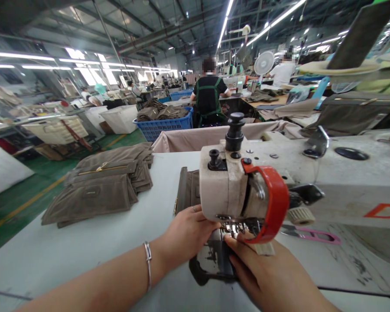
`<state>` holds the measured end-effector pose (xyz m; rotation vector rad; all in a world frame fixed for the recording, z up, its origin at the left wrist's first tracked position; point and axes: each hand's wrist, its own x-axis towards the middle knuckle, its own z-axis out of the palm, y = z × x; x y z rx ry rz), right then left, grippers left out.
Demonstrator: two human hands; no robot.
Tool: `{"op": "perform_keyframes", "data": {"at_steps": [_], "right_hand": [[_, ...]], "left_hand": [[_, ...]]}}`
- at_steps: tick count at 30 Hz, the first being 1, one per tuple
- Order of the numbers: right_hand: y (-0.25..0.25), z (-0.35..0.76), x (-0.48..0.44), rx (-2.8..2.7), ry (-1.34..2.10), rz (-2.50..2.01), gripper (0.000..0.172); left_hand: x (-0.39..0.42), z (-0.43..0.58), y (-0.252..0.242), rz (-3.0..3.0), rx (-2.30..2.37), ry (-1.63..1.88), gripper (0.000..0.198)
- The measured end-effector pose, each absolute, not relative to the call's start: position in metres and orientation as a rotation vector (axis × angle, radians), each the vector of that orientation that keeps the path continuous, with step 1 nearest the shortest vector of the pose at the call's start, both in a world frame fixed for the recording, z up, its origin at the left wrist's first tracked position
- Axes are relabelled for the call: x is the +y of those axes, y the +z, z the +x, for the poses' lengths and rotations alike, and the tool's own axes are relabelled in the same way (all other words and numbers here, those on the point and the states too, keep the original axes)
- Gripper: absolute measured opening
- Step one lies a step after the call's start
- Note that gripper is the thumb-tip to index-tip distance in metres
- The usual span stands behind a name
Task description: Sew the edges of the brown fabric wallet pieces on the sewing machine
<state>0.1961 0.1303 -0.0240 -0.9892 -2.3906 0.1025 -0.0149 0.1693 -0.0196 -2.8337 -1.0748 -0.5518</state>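
A white sewing machine (221, 182) with a red finger guard (279, 203) stands before me. Behind its needle area lies a brown fabric pouch piece (187, 190) with a gold zipper edge; the machine head covers part of it. My left hand (188, 229) is closed on the near edge of this piece, its fingertips partly hidden by the machine head. Beside the presser foot (234, 227), my right hand (263, 264) lies low with its visible fingers stretched toward the needle. Between the hands shows the dark metal needle plate (216, 255).
Stacked brown zippered pouches (97, 186) lie on the left of the white table (117, 251). Pink-handled thread snips (315, 235) rest under the machine arm. Beyond are a pink cloth-lined bin (182, 138), a blue basket (165, 128) of brown pieces, and a seated co-worker (209, 93).
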Motion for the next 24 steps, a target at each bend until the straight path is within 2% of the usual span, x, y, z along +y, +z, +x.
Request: {"op": "perform_keyframes", "data": {"at_steps": [16, 24], "right_hand": [[-0.023, 0.196, 0.128, -2.43, 0.221, -1.079, 0.026], [-0.017, 0.206, 0.129, -2.496, 0.393, -0.968, 0.035]], "left_hand": [[0.167, -0.014, -0.003, -2.819, -1.186, -0.555, 0.018], [0.117, -0.018, 0.032, -3.081, -1.81, -0.453, 0.021]]}}
